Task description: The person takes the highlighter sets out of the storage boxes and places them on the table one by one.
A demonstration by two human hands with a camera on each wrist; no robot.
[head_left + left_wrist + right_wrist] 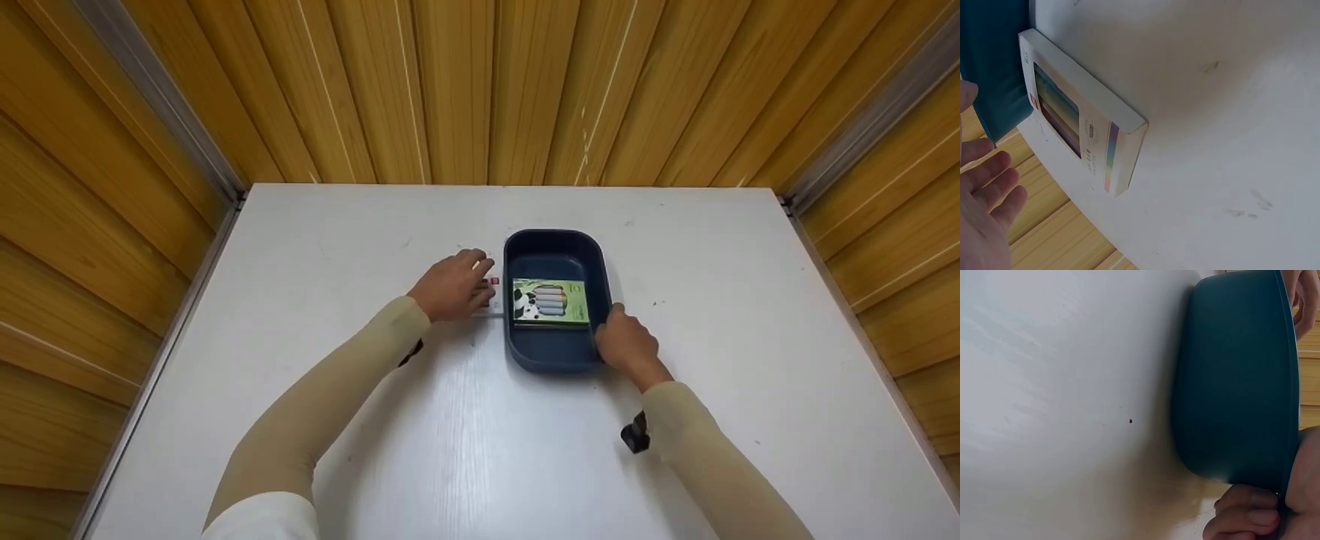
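My right hand [630, 345] grips the right side of a deep dark-blue plastic tub [553, 352]. In the right wrist view its fingers [1241, 517] curl under the tub's rim, with the thumb side over the top. Inside the tub lies a green box [551, 302] printed with a panda and a row of coloured sticks. My left hand [451, 286] is over a flat white box [1079, 107] on the table, left of the tub. Its fingers are loosely spread and apart from the box. That box has a window with coloured contents and a rainbow stripe.
A white table [420, 420] with small dark marks carries everything. Wood-patterned panels [465, 90] stand behind it and along both sides, with grey metal posts [172, 97] at the corners. The white box lies close against the tub's left wall.
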